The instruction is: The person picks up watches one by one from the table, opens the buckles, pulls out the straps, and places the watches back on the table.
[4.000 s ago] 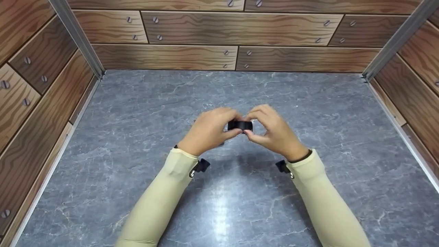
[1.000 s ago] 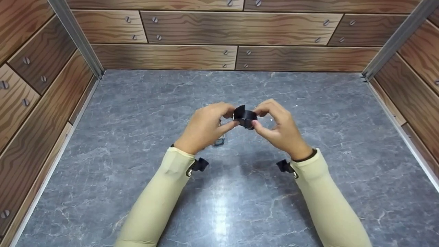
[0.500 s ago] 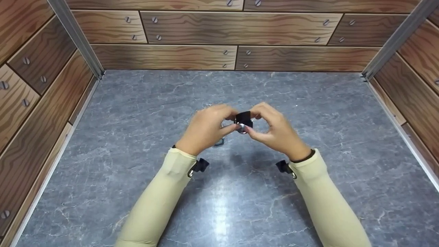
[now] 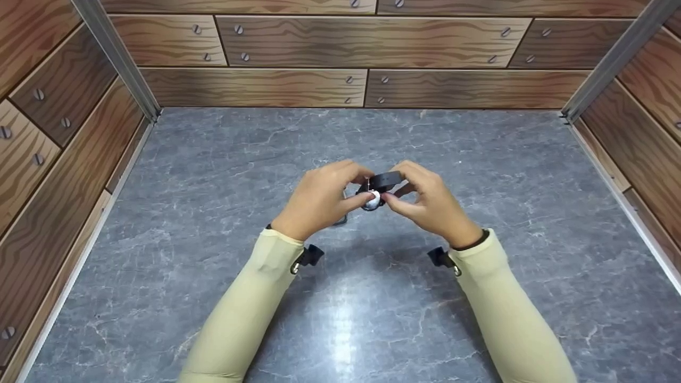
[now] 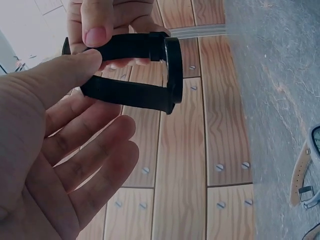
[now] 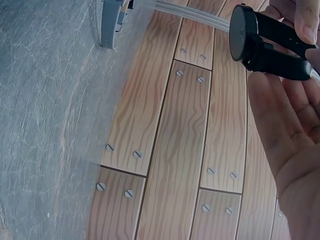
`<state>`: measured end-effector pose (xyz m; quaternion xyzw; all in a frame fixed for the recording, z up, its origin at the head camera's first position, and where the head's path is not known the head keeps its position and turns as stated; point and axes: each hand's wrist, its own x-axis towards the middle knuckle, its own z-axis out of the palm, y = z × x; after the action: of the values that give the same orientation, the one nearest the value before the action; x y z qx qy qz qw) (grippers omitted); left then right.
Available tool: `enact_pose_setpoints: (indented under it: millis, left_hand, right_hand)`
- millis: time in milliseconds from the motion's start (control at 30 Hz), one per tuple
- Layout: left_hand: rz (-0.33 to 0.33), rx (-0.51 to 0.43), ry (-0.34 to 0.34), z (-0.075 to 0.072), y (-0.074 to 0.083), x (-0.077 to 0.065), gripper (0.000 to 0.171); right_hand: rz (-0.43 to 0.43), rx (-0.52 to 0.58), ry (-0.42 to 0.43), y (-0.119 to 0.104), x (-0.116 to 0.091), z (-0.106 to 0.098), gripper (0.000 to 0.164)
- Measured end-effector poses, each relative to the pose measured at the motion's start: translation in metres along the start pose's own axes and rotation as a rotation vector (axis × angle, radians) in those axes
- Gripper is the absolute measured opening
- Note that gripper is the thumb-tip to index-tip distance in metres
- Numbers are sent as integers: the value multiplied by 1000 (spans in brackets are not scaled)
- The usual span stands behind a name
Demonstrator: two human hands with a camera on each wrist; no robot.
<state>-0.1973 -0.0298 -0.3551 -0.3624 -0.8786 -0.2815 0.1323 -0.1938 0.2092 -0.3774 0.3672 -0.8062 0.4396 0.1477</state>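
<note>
A black wristwatch (image 4: 386,180) is held up between both hands above the table. Its strap forms a loop, and a shiny silver part shows near the thumbs in the head view. The left hand (image 4: 320,192) pinches the strap from the left, its thumb pressing on the band opposite the case (image 5: 174,70). From the other side, the right hand (image 4: 425,196) pinches the same end of the band, thumb close to the left thumb. The round dark face (image 6: 243,33) points away from the person in the right wrist view. The fingers partly hide the strap's ends.
Another watch with a beige strap (image 5: 300,172) lies on the table, close to the left hand. A grey-blue object (image 6: 109,25) stands on the grey marbled tabletop (image 4: 239,154). Wood-patterned walls (image 4: 298,88) enclose the table at the back and sides.
The black watch has been turned between the fingers: its band showed edge-on earlier, and now the silver part faces the head camera. Both hands have stayed nearly in place.
</note>
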Motion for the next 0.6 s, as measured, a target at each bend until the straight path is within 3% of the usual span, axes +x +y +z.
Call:
enact_pose_setpoints:
  millis: [167, 600]
  left_hand:
    - [-42, -31, -1, -2, -1, -1, 26]
    - [-23, -21, 21, -4, -1, -2, 21]
  right_hand:
    - [-6, 53, 33, -1, 0, 0, 20]
    - [32, 62, 35, 1, 1, 0, 23]
